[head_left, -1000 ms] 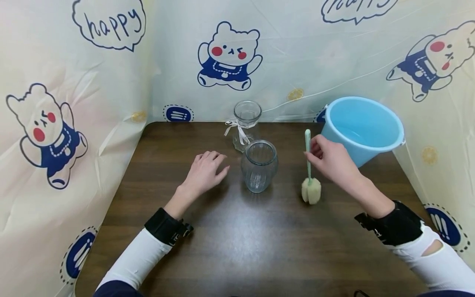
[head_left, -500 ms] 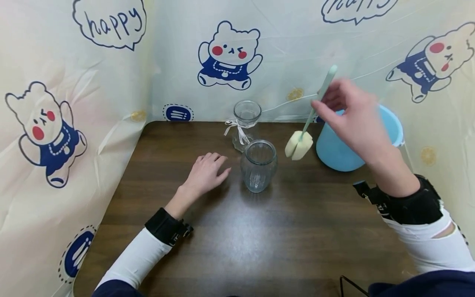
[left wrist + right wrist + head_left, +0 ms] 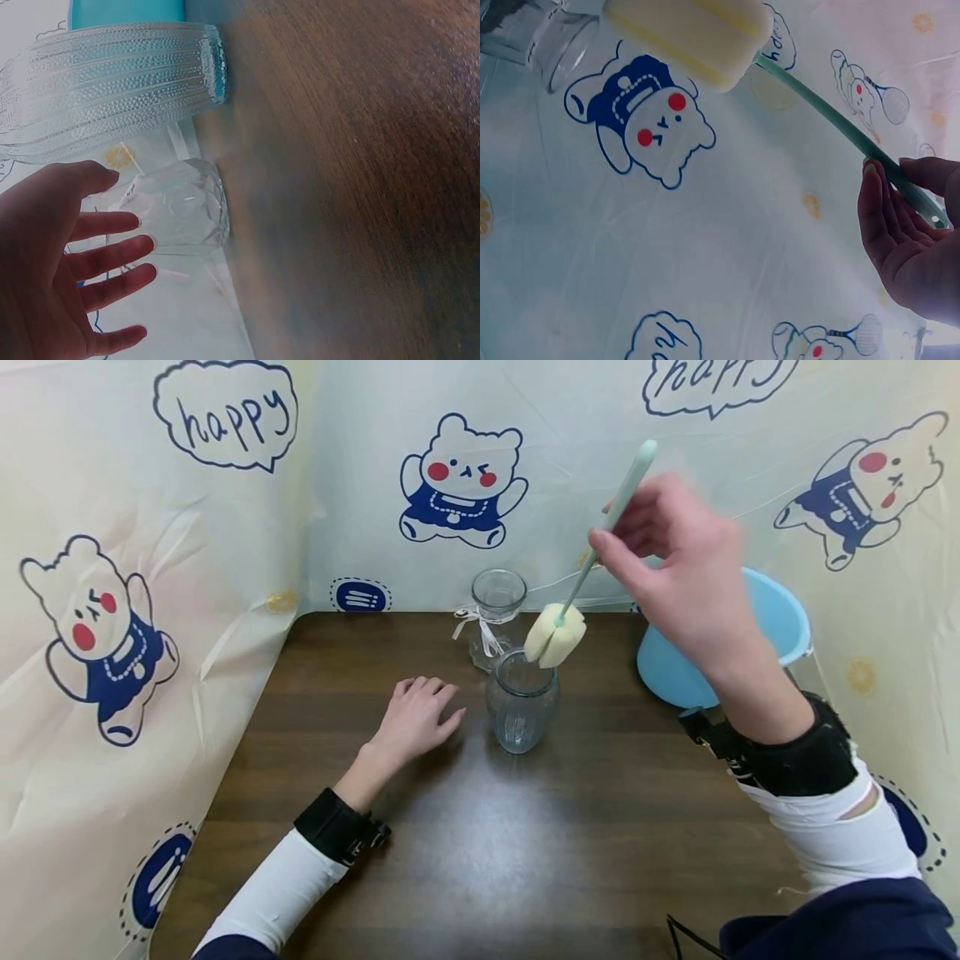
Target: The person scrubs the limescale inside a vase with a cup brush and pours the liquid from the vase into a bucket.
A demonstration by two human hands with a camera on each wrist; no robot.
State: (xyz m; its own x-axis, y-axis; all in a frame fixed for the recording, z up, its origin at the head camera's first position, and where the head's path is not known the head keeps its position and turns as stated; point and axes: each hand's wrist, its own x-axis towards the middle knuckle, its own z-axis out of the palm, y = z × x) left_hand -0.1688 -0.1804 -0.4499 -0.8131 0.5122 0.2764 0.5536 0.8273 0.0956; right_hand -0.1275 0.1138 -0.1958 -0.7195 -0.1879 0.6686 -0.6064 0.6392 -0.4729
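Note:
My right hand (image 3: 678, 564) pinches the green handle of a sponge bottle brush (image 3: 555, 635) between thumb and fingers. The brush slants down to the left, and its cream sponge head overlaps the rim of a ribbed glass jar (image 3: 520, 714) in the head view. In the right wrist view the sponge head (image 3: 694, 37) shows at the top, with the handle running down to my right hand (image 3: 907, 232). My left hand (image 3: 416, 718), fingers relaxed and spread, holds nothing and lies just left of the jar. The left wrist view has the jar (image 3: 120, 86) above the left hand (image 3: 82, 262).
Behind the jar stands a clear glass vase (image 3: 500, 597) with a white ribbon at its neck. A light blue bucket (image 3: 671, 668) sits at the back right, partly hidden by the right hand. Printed cloth walls (image 3: 352, 468) enclose the brown wooden table (image 3: 480, 860).
The right hand has lifted the bottle brush off the table and carried it up and left, past the bucket, over to the jar's rim. The left hand has stayed in place.

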